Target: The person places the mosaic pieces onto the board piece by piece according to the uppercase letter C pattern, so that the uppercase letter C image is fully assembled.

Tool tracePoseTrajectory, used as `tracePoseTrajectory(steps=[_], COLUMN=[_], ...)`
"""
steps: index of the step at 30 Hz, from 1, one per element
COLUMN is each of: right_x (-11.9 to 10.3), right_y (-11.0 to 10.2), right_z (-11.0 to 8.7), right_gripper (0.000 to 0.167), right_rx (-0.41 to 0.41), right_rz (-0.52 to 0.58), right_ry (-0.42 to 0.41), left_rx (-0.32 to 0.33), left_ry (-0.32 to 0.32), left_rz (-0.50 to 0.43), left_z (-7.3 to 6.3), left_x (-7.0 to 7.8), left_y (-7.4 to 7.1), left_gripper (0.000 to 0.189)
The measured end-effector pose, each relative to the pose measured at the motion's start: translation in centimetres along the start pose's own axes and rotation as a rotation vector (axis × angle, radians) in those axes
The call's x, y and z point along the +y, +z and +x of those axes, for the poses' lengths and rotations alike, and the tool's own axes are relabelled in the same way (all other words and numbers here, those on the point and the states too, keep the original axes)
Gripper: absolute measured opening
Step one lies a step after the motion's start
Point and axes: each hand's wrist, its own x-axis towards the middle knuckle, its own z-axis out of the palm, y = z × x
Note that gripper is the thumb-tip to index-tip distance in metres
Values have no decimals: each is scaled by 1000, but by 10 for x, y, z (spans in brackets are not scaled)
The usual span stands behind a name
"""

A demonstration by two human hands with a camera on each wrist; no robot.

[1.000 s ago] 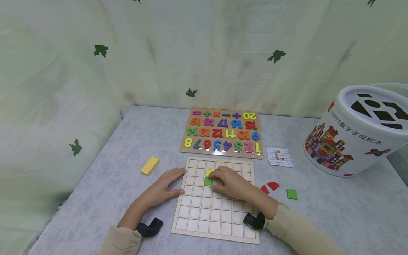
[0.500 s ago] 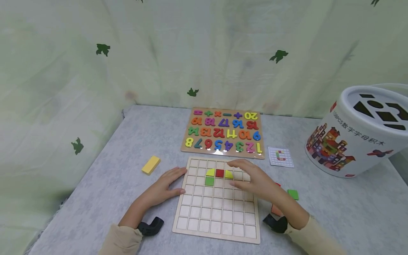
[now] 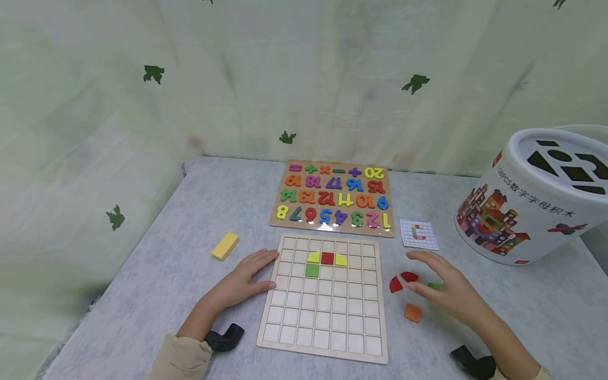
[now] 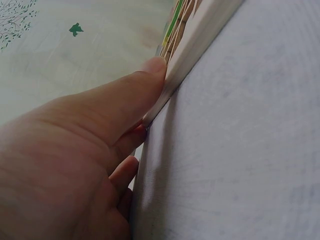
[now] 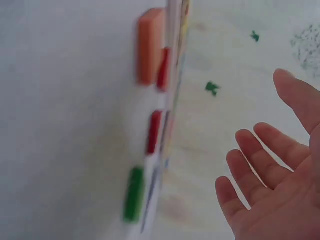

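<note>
We see the right grip [image 3: 448,287] wide and holding nothing, thumb well apart from the fingers. The loose green square [image 3: 435,285] shows between them in the head view, partly hidden. Two red quarter pieces [image 3: 396,285] lie just off the thumb tip, between this grip and the grid board [image 3: 323,320]; the orange block [image 3: 412,312] lies on the thumb's near side.

We judge that the coming move turns on this: the loose pieces sit leftward of or under the right grip, by far the nearer one. The green piece, being square, offers no long axis.

Our left grip [image 3: 247,277], spread and grasping nothing, touches the board's left edge. On the board, a red square [image 3: 327,258] sits between two yellow quarters [image 3: 313,257], with a placed green square [image 3: 312,270] below the left one.

Farther out on the surface [image 3: 142,295] we find the pattern card [image 3: 419,234], number board [image 3: 332,191], yellow block [image 3: 225,246] and white bucket [image 3: 527,206].
</note>
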Motion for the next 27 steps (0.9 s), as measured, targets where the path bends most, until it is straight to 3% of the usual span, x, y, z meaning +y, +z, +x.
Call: tracePoseTrajectory(steps=[9,15,22,27], right_x=[33,47,50,42], right_y=[-5,-8,-8,-9], right_z=[-16,-22,-25,-22], right_gripper=[57,50,27,30], right_rx=[-62,-108,-84,-68], right_rz=[-37,-58,-132,-143], right_ry=[107,166,172,183], left_rx=[2,9,5,1], left_ry=[12,13,11,5], left_rz=[5,6,-5,-5], left_z=[0,0,0,-1], left_x=[0,0,0,-1], left_y=[0,0,0,0], left_gripper=[71,70,70,70])
